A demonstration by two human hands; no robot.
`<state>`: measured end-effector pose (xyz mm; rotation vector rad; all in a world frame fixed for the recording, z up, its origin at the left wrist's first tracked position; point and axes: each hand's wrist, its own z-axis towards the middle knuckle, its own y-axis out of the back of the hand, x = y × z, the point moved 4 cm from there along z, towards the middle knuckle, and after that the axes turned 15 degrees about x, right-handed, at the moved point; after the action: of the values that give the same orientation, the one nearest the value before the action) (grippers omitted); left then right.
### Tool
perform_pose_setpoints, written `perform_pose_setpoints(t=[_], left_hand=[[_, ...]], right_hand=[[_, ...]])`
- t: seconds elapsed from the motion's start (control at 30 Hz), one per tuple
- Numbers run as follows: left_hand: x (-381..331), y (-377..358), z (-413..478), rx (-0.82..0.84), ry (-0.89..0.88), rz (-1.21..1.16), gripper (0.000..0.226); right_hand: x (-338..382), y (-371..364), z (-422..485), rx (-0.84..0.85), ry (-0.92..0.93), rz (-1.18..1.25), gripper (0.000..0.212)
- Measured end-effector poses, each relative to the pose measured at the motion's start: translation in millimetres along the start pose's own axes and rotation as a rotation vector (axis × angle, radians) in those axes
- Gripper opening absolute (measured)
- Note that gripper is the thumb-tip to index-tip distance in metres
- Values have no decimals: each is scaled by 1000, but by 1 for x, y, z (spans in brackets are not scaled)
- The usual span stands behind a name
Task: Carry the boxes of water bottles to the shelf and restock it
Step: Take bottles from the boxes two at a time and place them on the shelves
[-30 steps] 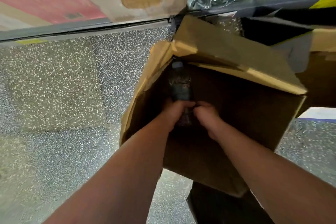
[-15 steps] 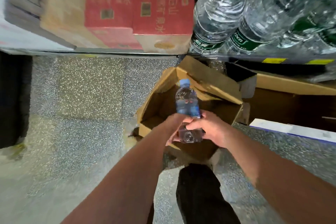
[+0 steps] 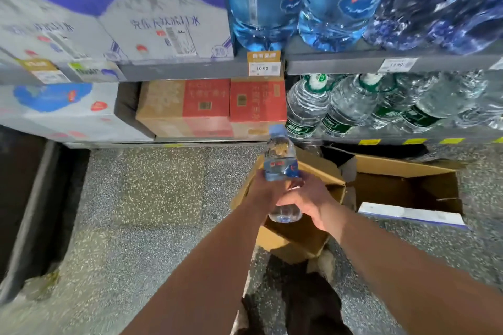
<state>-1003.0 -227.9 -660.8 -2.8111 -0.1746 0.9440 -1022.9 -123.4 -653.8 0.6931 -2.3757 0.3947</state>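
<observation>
A small clear water bottle with a blue cap and blue label stands upright in both my hands, above an open brown cardboard box on the floor. My left hand wraps its left side and my right hand grips its lower part from the right. The bottle's neck reaches the level of the bottom shelf edge. The inside of the box is mostly hidden behind my hands.
A second open cardboard box lies to the right, with a white flat carton at its front. Shelves hold red cases, white-purple cases, green-label bottles and large blue jugs. Speckled floor spreads left.
Both hands lifted the bottle out of the box and upward. My view rose from the box interior to the shelves.
</observation>
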Motion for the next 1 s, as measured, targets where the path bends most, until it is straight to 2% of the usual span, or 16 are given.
perform_pose_setpoints(t=[0.2, 0.3, 0.43, 0.5, 0.57, 0.7, 0.8, 0.87, 0.93, 1.0], left_hand=[[-62, 17, -80, -2, -220, 70, 30], [-99, 18, -124, 2, -347, 107, 50], [-141, 18, -177, 61, -474, 58, 41], [-163, 15, -203, 99, -569, 73, 30], [-182, 14, -224, 86, -633, 80, 32], [-208, 14, -261, 36, -629, 92, 29], [-227, 18, -283, 25, -620, 56, 37], [-240, 17, -295, 41, -645, 41, 30], [-251, 16, -305, 29, -659, 18, 21], [-262, 16, -306, 1, -654, 6, 30]], right_hand=[[70, -33, -68, -62, 235, -39, 55], [106, -46, -108, -82, 343, -26, 49], [152, -59, -151, -149, 381, -61, 53], [176, -65, -173, -187, 423, -95, 40], [197, -75, -193, -199, 489, -119, 38], [227, -88, -224, -261, 595, -130, 40], [246, -94, -241, -279, 616, -120, 38], [259, -98, -253, -304, 626, -137, 48], [273, -97, -261, -322, 638, -128, 68], [284, -96, -266, -342, 632, -132, 78]])
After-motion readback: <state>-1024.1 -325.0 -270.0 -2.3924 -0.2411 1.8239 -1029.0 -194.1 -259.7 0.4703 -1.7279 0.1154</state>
